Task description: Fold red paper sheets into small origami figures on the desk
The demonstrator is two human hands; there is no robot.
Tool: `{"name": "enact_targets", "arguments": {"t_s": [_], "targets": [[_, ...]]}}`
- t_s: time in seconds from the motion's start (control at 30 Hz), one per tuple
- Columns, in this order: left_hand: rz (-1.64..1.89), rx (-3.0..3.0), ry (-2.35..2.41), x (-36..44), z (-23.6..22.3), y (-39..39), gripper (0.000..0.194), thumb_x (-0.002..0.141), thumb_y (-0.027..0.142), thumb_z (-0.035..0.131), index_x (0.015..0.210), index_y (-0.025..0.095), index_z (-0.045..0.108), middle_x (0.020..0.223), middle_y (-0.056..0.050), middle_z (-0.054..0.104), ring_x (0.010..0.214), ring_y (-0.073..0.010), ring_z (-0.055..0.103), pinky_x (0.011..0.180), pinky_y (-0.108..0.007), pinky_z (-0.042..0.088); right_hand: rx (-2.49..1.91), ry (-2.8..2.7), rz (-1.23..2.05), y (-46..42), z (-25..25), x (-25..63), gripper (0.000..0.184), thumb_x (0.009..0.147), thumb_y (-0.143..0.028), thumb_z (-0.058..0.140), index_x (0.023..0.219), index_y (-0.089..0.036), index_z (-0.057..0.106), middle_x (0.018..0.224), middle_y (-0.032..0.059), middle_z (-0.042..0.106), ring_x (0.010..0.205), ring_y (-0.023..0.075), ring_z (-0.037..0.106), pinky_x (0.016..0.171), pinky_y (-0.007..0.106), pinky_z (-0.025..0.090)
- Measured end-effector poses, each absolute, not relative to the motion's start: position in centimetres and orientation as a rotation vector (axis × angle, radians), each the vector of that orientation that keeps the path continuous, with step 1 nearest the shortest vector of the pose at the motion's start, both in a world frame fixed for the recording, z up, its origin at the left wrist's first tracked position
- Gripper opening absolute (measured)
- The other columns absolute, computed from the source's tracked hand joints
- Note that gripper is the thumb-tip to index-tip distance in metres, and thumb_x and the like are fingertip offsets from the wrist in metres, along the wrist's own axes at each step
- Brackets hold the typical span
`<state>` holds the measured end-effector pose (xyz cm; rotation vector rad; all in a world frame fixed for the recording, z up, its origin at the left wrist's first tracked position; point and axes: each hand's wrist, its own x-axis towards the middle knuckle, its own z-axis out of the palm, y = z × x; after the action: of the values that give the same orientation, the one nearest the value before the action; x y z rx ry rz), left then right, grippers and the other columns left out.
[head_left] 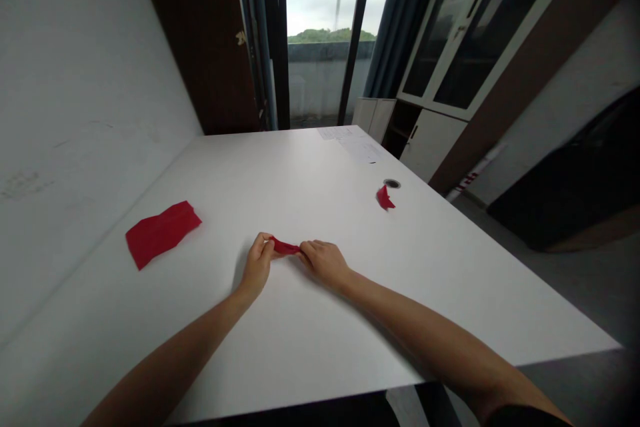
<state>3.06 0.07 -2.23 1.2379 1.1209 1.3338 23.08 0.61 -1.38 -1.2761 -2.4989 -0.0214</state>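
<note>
Between my two hands a narrow folded piece of red paper is stretched, just over the white table. My left hand pinches its left end between thumb and fingers. At the other end, my right hand is closed on the paper, with its fingertips partly hidden. Off to the left lies a flat, creased red sheet, apart from my hands. A small folded red piece with pointed corners rests on the table to the right.
Beside that small piece is a round cable hole in the tabletop. White papers lie near the far right edge. A wall borders the table on the left; a white cabinet stands beyond the right edge.
</note>
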Motion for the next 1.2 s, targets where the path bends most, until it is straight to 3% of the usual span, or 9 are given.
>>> {"name": "enact_targets", "arguments": {"t_s": [0.17, 0.3, 0.4, 0.5, 0.6, 0.83, 1.2], "targets": [[1.158, 2.028, 1.366, 2.2, -1.0, -0.4, 0.036, 0.091, 0.021, 0.051, 0.127, 0.026, 0.056, 0.117, -0.006, 0.067, 0.111, -0.0229, 0.061, 0.102, -0.042, 0.045, -1.289, -2.605, -0.064, 0.9, -1.5, 23.3, 0.024, 0.104, -0.035, 0.043, 0.097, -0.019, 0.059, 0.084, 0.005, 0.068, 0.074, 0.0171, 0.061, 0.065, 0.027, 0.035], [0.939, 2.594, 1.454, 2.0, 0.1, -0.6, 0.027, 0.09, 0.02, 0.056, 0.115, 0.023, 0.065, 0.132, -0.011, 0.058, 0.123, -0.0287, 0.051, 0.106, -0.048, 0.038, -1.249, -2.653, -0.152, 1.1, -1.3, 23.5, 0.019, 0.103, -0.031, 0.046, 0.099, -0.018, 0.06, 0.086, 0.0057, 0.067, 0.077, 0.0177, 0.059, 0.067, 0.028, 0.036], [0.779, 2.761, 1.469, 2.0, 0.1, -0.6, 0.018, 0.095, 0.025, 0.052, 0.107, 0.021, 0.065, 0.119, -0.011, 0.064, 0.11, -0.0272, 0.057, 0.098, -0.045, 0.041, -1.164, -2.667, -0.228, 1.2, -1.2, 23.6, 0.018, 0.103, -0.028, 0.046, 0.098, -0.019, 0.06, 0.088, 0.0056, 0.065, 0.081, 0.0186, 0.057, 0.068, 0.029, 0.036], [0.596, 2.839, 1.451, 2.0, -0.8, -0.3, 0.021, 0.099, 0.03, 0.046, 0.103, 0.021, 0.064, 0.093, -0.008, 0.069, 0.087, -0.0222, 0.061, 0.083, -0.037, 0.043, -1.101, -2.677, -0.238, 1.2, -1.2, 23.6, 0.015, 0.102, -0.026, 0.048, 0.097, -0.019, 0.06, 0.09, 0.0062, 0.064, 0.084, 0.0188, 0.055, 0.07, 0.029, 0.036], [0.485, 2.907, 1.474, 1.8, -1.8, -0.2, 0.023, 0.101, 0.029, 0.042, 0.099, 0.02, 0.063, 0.083, -0.006, 0.067, 0.077, -0.0202, 0.061, 0.074, -0.033, 0.041, -1.069, -2.678, -0.204, 1.2, -1.3, 23.5, 0.014, 0.102, -0.026, 0.05, 0.096, -0.018, 0.06, 0.09, 0.0065, 0.063, 0.085, 0.0185, 0.054, 0.071, 0.029, 0.036], [0.35, 3.027, 1.403, 2.3, -1.2, -0.8, 0.015, 0.097, 0.015, 0.046, 0.092, 0.019, 0.06, 0.082, -0.004, 0.064, 0.077, -0.0218, 0.058, 0.072, -0.035, 0.039, -1.132, -2.646, -0.18, 0.8, -1.6, 23.0, 0.023, 0.102, -0.033, 0.049, 0.089, -0.017, 0.061, 0.086, 0.0055, 0.065, 0.081, 0.0183, 0.055, 0.071, 0.03, 0.036], [0.386, 2.955, 1.439, 2.1, -1.5, -0.5, 0.018, 0.097, 0.017, 0.047, 0.087, 0.019, 0.061, 0.08, -0.005, 0.064, 0.076, -0.0213, 0.058, 0.072, -0.034, 0.04, -1.113, -2.66, -0.13, 1.1, -1.2, 23.5, 0.019, 0.099, -0.028, 0.053, 0.086, -0.019, 0.062, 0.085, 0.0046, 0.065, 0.08, 0.0175, 0.053, 0.069, 0.029, 0.034]]}}
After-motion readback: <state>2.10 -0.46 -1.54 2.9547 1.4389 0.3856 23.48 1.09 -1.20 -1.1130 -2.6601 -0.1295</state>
